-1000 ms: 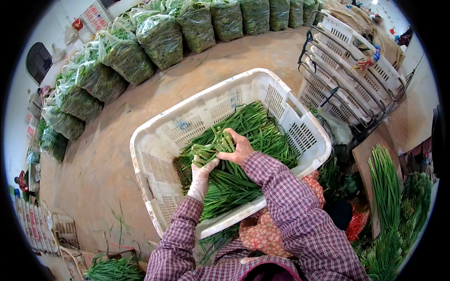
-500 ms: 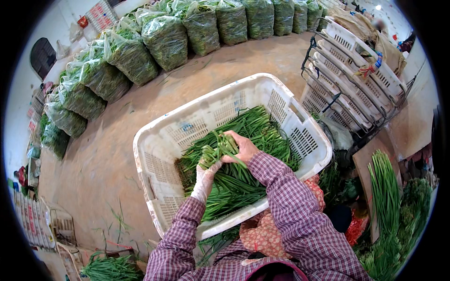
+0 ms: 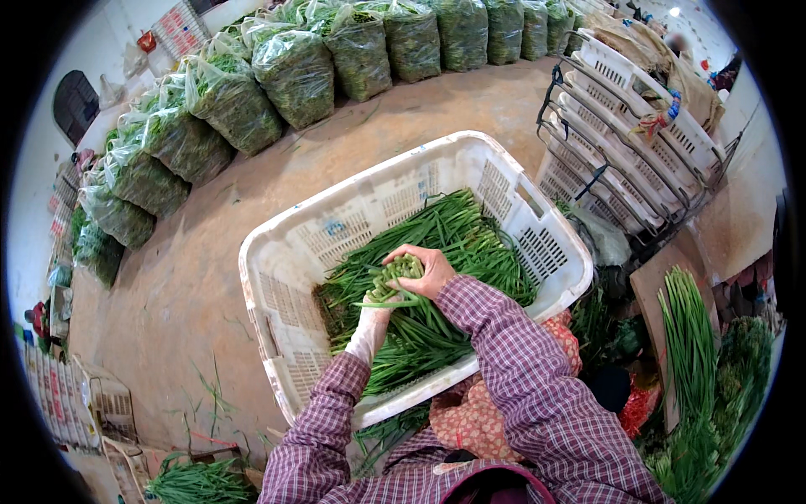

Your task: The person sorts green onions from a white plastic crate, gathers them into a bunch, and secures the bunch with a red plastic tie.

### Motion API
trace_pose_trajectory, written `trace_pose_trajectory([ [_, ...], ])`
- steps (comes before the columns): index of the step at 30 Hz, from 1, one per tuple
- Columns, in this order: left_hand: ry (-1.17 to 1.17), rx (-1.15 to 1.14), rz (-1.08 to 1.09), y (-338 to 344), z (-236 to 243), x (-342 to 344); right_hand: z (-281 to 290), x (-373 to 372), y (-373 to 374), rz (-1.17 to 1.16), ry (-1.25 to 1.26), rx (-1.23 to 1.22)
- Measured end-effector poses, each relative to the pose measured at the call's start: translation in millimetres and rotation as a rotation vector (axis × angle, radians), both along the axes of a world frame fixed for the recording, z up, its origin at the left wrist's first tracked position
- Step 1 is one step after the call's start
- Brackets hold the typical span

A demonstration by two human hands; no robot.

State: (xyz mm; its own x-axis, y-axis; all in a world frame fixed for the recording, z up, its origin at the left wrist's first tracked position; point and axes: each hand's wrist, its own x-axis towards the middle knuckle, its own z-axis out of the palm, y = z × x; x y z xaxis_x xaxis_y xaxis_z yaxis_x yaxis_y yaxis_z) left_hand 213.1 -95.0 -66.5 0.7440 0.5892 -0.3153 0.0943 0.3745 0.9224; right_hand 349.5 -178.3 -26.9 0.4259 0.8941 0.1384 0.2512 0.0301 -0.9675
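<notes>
Over the crate [image 3: 357, 206], the right hand [image 3: 430, 273] curls its fingers round the bunch [image 3: 406, 268]; the left hand [image 3: 370, 323] is beneath, its fingers too hidden to tell. A loosened grip could scatter it.

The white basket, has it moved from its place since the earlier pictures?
No. Judged against the row of filled bags on the floor, the white basket shows no clear move in any direction; the whole view only shifts slightly.

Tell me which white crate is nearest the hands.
The white crate beneath the left hand and right hand, with green stalks inside; the stacked crates stand farther off.
</notes>
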Motion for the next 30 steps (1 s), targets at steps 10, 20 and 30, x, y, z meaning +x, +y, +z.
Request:
trace_pose_trajectory([
  [10, -0.127, -0.166, 0.254, -2, 4, -9, -1, 0, 3, -0.192, 0.012, 0.028],
  [20, -0.129, -0.482, 0.366, 37, -77, -30, 118, 82, -86, -0.732, -0.038, 0.453],
  [30, 0.323, -0.528, 0.076, 64, -133, -107, 252, 91, -244, -1.099, 0.012, 0.784],
])
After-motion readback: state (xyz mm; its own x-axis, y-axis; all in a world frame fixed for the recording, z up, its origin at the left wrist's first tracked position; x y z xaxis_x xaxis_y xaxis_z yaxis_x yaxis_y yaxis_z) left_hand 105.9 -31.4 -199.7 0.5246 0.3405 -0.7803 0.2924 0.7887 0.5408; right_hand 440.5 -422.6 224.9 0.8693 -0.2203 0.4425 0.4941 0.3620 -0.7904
